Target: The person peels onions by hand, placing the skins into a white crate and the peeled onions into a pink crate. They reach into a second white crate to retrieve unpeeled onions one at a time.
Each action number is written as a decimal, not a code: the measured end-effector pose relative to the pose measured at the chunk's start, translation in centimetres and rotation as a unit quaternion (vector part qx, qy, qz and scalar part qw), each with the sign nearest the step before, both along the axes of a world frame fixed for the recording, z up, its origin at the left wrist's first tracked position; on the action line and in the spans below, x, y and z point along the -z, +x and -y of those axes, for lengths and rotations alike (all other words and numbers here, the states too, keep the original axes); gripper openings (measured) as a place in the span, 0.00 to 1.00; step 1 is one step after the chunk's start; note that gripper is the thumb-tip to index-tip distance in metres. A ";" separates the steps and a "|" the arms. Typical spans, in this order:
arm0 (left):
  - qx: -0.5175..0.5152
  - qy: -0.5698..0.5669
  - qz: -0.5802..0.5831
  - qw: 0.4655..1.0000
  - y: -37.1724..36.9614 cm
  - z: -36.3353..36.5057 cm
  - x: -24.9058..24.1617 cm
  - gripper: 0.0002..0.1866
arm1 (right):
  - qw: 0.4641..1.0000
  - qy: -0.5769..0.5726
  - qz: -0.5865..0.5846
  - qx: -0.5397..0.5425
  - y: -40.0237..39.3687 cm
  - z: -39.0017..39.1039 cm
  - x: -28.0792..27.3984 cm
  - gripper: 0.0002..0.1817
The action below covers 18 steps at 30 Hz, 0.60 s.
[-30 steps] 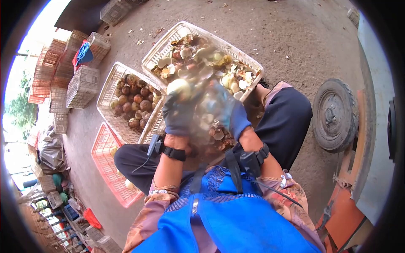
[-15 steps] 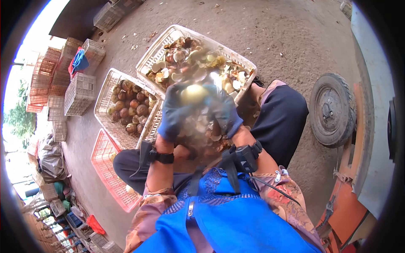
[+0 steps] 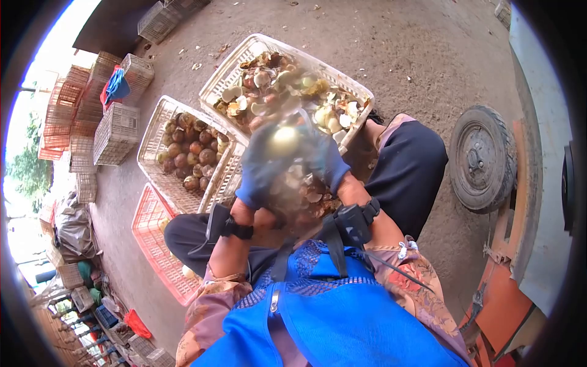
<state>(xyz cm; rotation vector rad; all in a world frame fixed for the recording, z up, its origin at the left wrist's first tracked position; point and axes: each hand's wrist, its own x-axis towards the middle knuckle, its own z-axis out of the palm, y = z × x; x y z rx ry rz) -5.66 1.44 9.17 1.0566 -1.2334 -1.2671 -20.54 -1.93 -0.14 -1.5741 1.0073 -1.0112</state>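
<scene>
Both my hands wear blue-grey gloves and meet in front of me, over the near edge of the basket of peelings. My left hand (image 3: 259, 162) is closed around a pale, peeled onion (image 3: 284, 138). My right hand (image 3: 328, 158) is close against the onion's right side with its fingers curled. A thin greyish shape shows above it, too blurred to name. Below my hands lies a heap of loose skins (image 3: 310, 194). Beyond them, a white plastic basket (image 3: 318, 63) holds onion skins and pale layers (image 3: 263, 79).
At the left, a white basket (image 3: 148, 144) holds several brown unpeeled onions (image 3: 189, 153). A red basket (image 3: 160, 260) stands by my left knee. Stacked crates (image 3: 116, 134) rise farther left. On the right are a wheel (image 3: 481, 160) and an orange metal frame (image 3: 506, 293).
My hands have shifted slightly and stay together around the onion. A bright glint seen earlier by my right hand has dimmed. The baskets stay in place.
</scene>
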 end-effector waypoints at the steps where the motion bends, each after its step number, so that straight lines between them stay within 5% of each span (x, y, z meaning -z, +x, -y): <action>1: 0.000 -0.001 0.000 1.000 0.3 0.3 0.1 0.32 | 1.000 -0.001 0.000 0.000 0.1 -0.2 -0.6 0.23; 3: -0.006 -0.117 0.424 0.898 1.3 0.6 0.6 0.31 | 0.974 -0.135 -0.110 0.146 0.6 -0.7 -1.9 0.17; 4: -0.019 -0.113 0.470 0.875 1.2 0.5 0.7 0.29 | 0.974 -0.134 -0.109 0.143 0.6 -0.9 -2.5 0.17; 5: -0.021 -0.112 0.471 0.875 1.3 0.6 1.4 0.29 | 0.977 -0.115 -0.121 0.131 0.6 -0.9 -3.0 0.17; 7: -0.040 -0.068 0.289 0.954 1.5 0.8 3.6 0.29 | 0.979 -0.096 -0.135 0.121 0.5 -0.8 -3.0 0.18; 10: -0.033 -0.072 0.211 0.974 0.7 0.5 3.9 0.30 | 0.988 -0.051 -0.085 0.115 0.6 -0.1 0.7 0.18; 13: -0.060 -0.154 0.346 0.923 0.5 0.2 5.3 0.29 | 0.998 -0.017 0.005 0.062 0.7 0.5 3.6 0.16; 15: -0.050 -0.126 0.324 0.936 -0.2 0.0 3.9 0.30 | 0.965 0.257 -0.026 0.046 0.2 0.5 -0.2 0.10; 16: -0.055 -0.099 0.257 0.960 -0.2 0.0 3.8 0.31 | 0.965 0.257 -0.026 0.047 0.0 0.5 0.6 0.10; 18: -0.061 -0.071 0.189 0.978 -0.3 0.0 3.7 0.33 | 0.991 -0.107 -0.070 0.047 -0.3 0.5 2.9 0.09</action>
